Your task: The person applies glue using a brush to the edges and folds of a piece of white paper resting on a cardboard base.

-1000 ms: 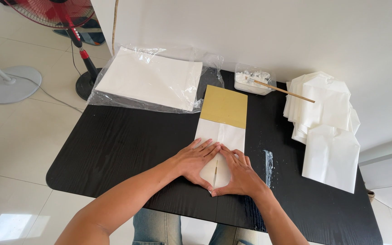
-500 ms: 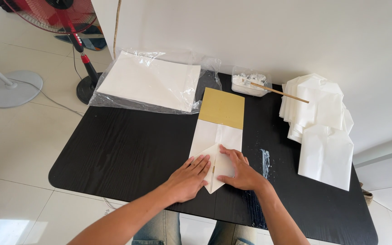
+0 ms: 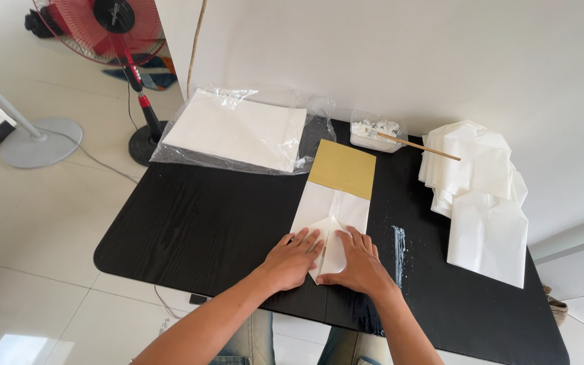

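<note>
Black table point(image 3: 190, 223) by white wall | folded white paper point(image 3: 332, 216), long axis running away from the person, folded point toward the gold panel point(image 3: 343, 169) | left hand point(image 3: 293, 259), right hand point(image 3: 354, 262) flat on its near end, fingers spread, pressing | glue streak point(image 3: 399, 245) just right.

Item count: two hands, left hand point(image 3: 293, 259) and right hand point(image 3: 354, 265), at 6 o'clock. One folded white paper bag point(image 3: 336, 209) at centre. One plastic-wrapped paper pack point(image 3: 234, 128) at 11 o'clock. One glue tub point(image 3: 373, 131) with one stick point(image 3: 419, 147) at 12 o'clock. One pile of finished bags point(image 3: 478, 196) at 3 o'clock. One red fan point(image 3: 113, 20) at 10 o'clock. One black table point(image 3: 190, 216).
</note>
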